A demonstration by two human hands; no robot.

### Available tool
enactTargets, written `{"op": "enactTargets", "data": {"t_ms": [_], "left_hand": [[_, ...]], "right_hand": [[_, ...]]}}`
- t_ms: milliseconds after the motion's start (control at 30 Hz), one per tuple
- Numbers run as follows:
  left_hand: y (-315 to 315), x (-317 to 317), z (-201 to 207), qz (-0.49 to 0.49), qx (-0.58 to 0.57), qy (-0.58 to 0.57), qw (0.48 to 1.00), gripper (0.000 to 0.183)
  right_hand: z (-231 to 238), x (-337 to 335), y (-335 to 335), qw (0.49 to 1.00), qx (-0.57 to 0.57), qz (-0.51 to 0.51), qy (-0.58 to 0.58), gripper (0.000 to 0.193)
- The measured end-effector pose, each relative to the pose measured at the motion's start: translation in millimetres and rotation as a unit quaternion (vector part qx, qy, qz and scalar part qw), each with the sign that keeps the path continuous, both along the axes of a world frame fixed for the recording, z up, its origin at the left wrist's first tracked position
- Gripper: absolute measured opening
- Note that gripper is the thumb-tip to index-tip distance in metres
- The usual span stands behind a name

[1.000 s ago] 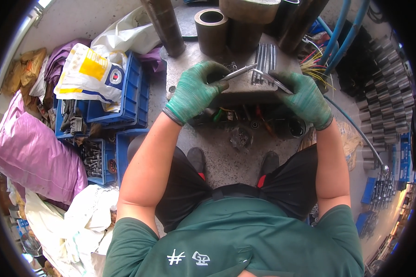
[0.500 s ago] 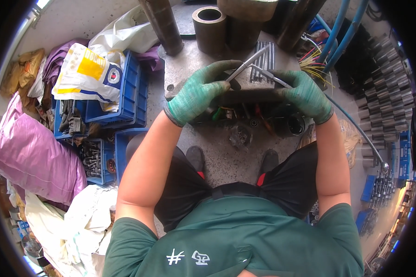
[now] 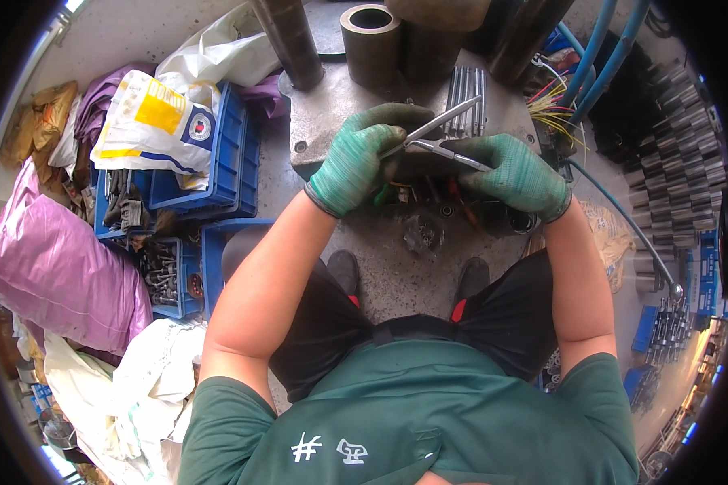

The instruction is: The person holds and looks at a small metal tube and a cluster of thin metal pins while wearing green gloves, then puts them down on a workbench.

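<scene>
Both my hands wear green knitted gloves with darkened fingers and are raised over the near edge of a metal block point(image 3: 323, 105). My left hand point(image 3: 352, 158) is closed around a grey metal rod point(image 3: 453, 115), which slants up and to the right from the fingers. Closed on a second slim metal rod point(image 3: 453, 153) is my right hand point(image 3: 519, 174); its tip points left and meets or crosses the first rod near my left fingertips. Behind them, several similar metal rods point(image 3: 466, 85) lie side by side on the block.
On the block stand a hollow steel cylinder point(image 3: 370, 48) and thick posts point(image 3: 289, 40). Blue crates point(image 3: 239, 153), a white-and-yellow sack point(image 3: 158, 121) and a purple sack point(image 3: 57, 259) fill the left. To the right are blue hoses point(image 3: 611, 61) and stacked metal cylinders point(image 3: 679, 182).
My left hand has shifted slightly right and my right hand slightly left and down. The left rod now lies at a flatter slant, and the two rods cross closer to my left fingers.
</scene>
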State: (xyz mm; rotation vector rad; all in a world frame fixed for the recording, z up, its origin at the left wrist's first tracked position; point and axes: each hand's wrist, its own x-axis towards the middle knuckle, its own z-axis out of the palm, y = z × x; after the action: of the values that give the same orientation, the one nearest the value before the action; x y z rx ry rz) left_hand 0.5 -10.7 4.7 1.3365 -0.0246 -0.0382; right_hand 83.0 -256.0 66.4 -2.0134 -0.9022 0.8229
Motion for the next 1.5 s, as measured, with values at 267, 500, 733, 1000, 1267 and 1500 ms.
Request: {"op": "enactTargets", "data": {"t_ms": [267, 500, 733, 1000, 1267, 1500], "left_hand": [[-1, -3, 1, -0.025, -0.152, 0.041, 0.987, 0.055], [3, 1, 4, 0.0, -0.306, 0.059, 0.95, 0.054], [31, 7, -3, 0.062, -0.351, 0.009, 0.934, 0.048], [24, 5, -3, 0.119, -0.326, -0.035, 0.937, 0.051], [38, 2, -7, 0.001, -0.417, -0.01, 0.909, 0.054], [39, 0, -1, -0.028, -0.429, -0.03, 0.902, 0.058]], "right_hand": [[-13, 1, 2, 0.999, 0.037, 0.006, 0.0, 0.054], [-49, -11, 15, 0.99, 0.117, -0.019, -0.075, 0.049], [-55, -11, 24, 0.987, 0.054, -0.013, -0.152, 0.039], [-78, 12, 52, 0.87, -0.053, -0.029, -0.489, 0.023], [-71, 12, 56, 0.855, -0.111, 0.002, -0.507, 0.031], [-94, 19, 43, 0.844, 0.013, 0.023, -0.536, 0.023]]}}
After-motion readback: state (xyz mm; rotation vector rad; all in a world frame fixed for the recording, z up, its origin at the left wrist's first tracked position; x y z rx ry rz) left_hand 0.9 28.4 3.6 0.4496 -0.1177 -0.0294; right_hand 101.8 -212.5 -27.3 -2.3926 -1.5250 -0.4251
